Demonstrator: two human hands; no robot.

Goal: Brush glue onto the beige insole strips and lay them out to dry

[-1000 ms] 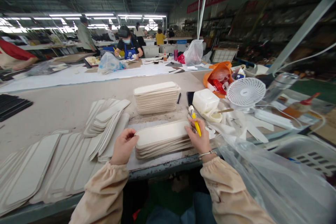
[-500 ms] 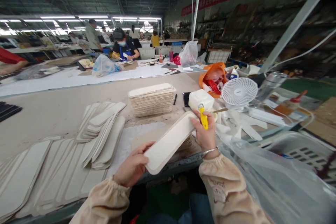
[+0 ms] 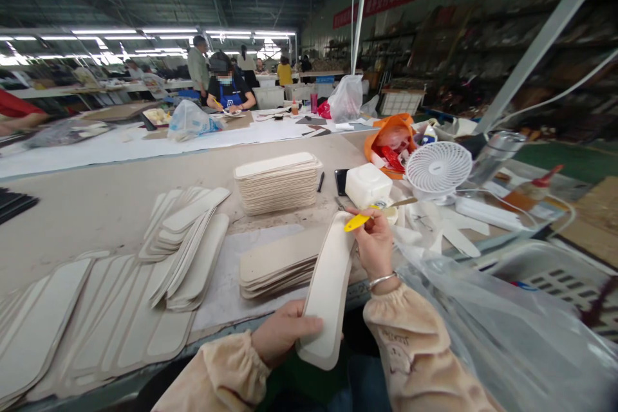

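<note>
A long cream panel [image 3: 326, 296] with rounded ends and a paler inner face tilts over the table's front edge. My left hand [image 3: 280, 333] is closed on its lower part, thumb on the pale face. My right hand [image 3: 376, 246], a bangle at its wrist, grips a small yellow-handled tool [image 3: 356, 223] at the panel's upper end. The yellow handle points left over the panel; the tool's other end is partly hidden by the fingers. Just left of the panel lies a low stack of beige panels [image 3: 277, 261]. Behind it stands a taller, neat stack [image 3: 276, 190].
Overlapping panels [image 3: 120, 315] spread across the left side. A white container [image 3: 369, 185], a phone [image 3: 341, 181], a white fan [image 3: 438, 170] and an orange bag [image 3: 392, 141] crowd the right. Clear plastic [image 3: 487, 328] drapes by my right arm. Across the table sits a co-worker [image 3: 230, 87].
The panel has swung steeper, its lower end moving right and towards me with my left hand. In my right hand, the yellow handle has turned from pointing down to pointing left.
</note>
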